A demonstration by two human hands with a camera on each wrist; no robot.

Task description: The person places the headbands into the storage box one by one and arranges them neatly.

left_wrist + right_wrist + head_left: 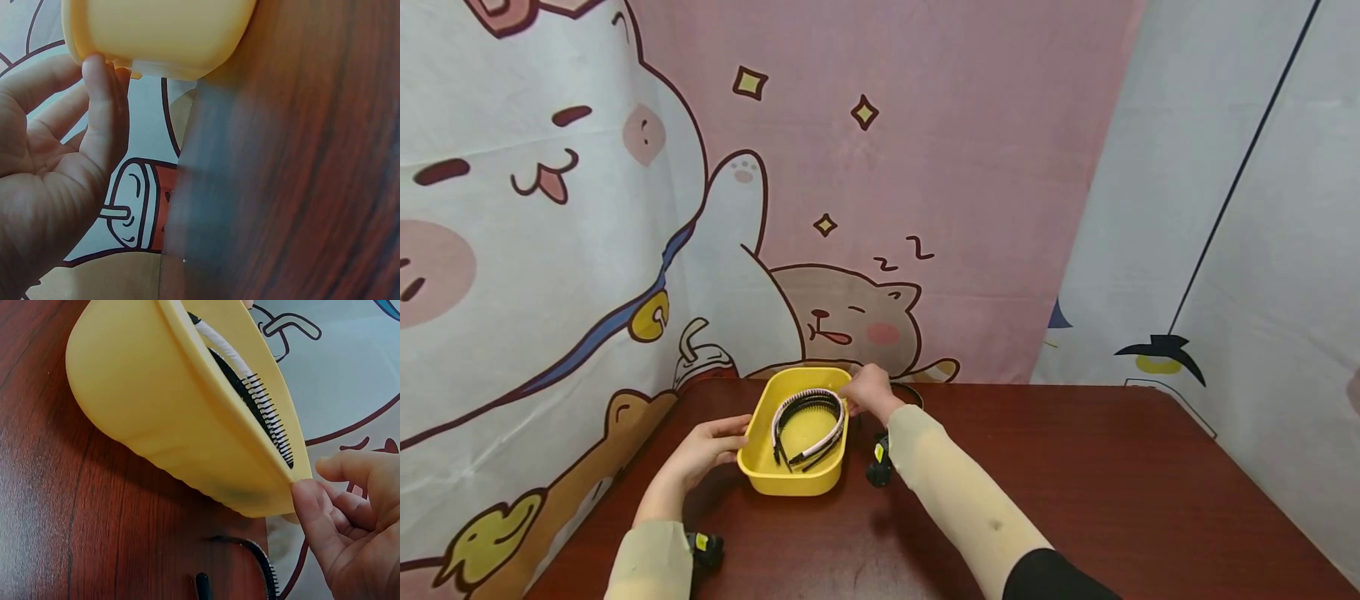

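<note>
A yellow plastic bin (pixel 793 483) is between my two hands near the back of the table. Inside it lie several toothed headbands; a white one (pixel 781 415) shows with black ones (pixel 816 402) beside it. My left hand (pixel 707 450) holds the bin's left side, its thumb and fingers meeting at the rim in the left wrist view. With thumb and fingers, my right hand (pixel 871 392) pinches the rim by the far right corner. Another black headband (pixel 265 565) rests on the table behind the right hand, partly hidden in the head view.
The dark red wooden table (pixel 1075 483) extends to the right and toward me. A cartoon-printed cloth (pixel 970 208) hangs directly behind and at the left of it. Each wrist wears a small black camera, like the one on the right wrist (pixel 878 462).
</note>
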